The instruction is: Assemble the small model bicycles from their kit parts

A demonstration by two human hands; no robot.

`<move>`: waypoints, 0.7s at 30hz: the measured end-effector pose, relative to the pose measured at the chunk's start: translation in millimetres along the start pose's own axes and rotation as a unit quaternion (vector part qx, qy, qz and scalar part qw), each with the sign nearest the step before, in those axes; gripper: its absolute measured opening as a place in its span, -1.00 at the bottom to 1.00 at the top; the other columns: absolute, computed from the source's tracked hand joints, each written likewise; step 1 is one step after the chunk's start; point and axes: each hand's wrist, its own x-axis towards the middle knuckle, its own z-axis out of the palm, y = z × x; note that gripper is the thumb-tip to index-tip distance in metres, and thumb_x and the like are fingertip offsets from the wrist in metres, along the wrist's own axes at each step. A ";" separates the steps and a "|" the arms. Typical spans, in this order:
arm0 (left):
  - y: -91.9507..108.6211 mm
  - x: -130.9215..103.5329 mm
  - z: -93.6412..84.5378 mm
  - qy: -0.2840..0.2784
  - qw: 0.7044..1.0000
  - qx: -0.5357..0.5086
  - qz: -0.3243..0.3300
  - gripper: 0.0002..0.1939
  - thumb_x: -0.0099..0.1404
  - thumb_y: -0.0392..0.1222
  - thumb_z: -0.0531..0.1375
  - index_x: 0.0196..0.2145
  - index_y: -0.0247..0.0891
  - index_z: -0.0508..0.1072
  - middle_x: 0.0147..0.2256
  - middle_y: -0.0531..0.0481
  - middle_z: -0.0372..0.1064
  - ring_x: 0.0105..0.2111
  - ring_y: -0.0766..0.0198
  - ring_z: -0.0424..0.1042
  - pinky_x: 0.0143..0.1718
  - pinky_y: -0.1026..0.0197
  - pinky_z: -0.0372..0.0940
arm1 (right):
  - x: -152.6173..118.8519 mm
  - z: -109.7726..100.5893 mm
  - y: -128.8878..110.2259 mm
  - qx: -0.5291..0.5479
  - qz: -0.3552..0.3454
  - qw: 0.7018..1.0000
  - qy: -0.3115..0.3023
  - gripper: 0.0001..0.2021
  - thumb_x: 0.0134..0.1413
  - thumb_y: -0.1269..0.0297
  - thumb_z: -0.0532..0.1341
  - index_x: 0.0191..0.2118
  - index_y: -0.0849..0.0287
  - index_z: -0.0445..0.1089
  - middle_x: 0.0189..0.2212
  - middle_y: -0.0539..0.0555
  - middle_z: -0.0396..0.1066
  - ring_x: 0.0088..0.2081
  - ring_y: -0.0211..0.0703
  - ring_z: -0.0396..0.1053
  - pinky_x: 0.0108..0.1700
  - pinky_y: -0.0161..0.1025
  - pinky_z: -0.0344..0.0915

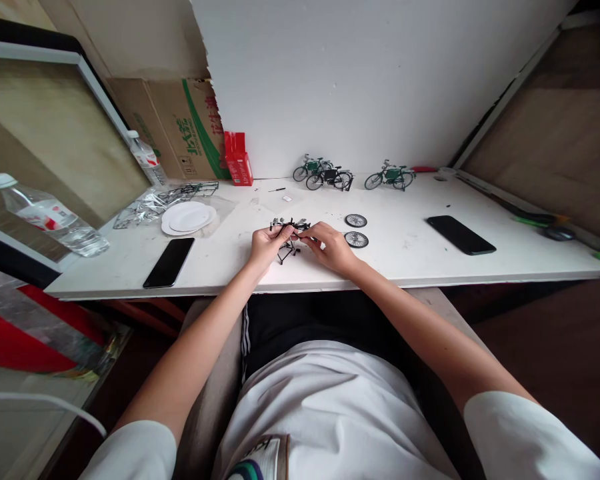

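Note:
Between my hands, just above the white table, is a black model bicycle frame (287, 249) without wheels. My left hand (269, 244) is closed on it, thumb and fingers pinching its upper part. From the other side my right hand (329, 247) pinches at the same frame; whether a small separate part lies between those fingertips is too small to tell. To the right of my right hand, two loose spoked wheels lie flat: a rear one (356, 220) and a nearer one (356, 239), close to my knuckles.
Assembled model bicycles (329, 178) stand along the wall, another bicycle (390, 176) farther right. White discs (187, 218), a phone (169, 263) and water bottles (55, 217) are at left, a red box (238, 159) behind. A second phone (461, 235) lies right.

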 end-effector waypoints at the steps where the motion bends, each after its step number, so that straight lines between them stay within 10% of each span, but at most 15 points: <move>1: -0.2 0.1 0.1 0.003 1.000 -0.001 0.000 -0.56 0.14 0.16 0.56 -0.27 -0.30 0.74 -0.23 -0.16 0.69 -0.22 0.14 0.63 -0.01 0.12 0.46 | 0.0 0.2 0.3 0.002 0.000 1.000 0.001 -0.80 0.54 0.22 0.18 0.04 0.05 0.56 -0.18 0.17 0.61 -0.13 0.04 0.53 -0.09 -0.04 0.48; 21: 2.7 0.4 3.2 -0.013 0.999 -0.029 -0.018 -0.55 0.13 0.12 0.58 -0.25 -0.32 0.70 -0.25 -0.16 0.67 -0.11 0.05 0.65 0.06 0.07 0.45 | -1.3 2.7 4.3 0.006 0.020 1.000 0.010 -0.79 0.53 0.18 0.17 0.05 0.02 0.55 -0.19 0.17 0.60 -0.13 0.06 0.52 -0.12 -0.03 0.52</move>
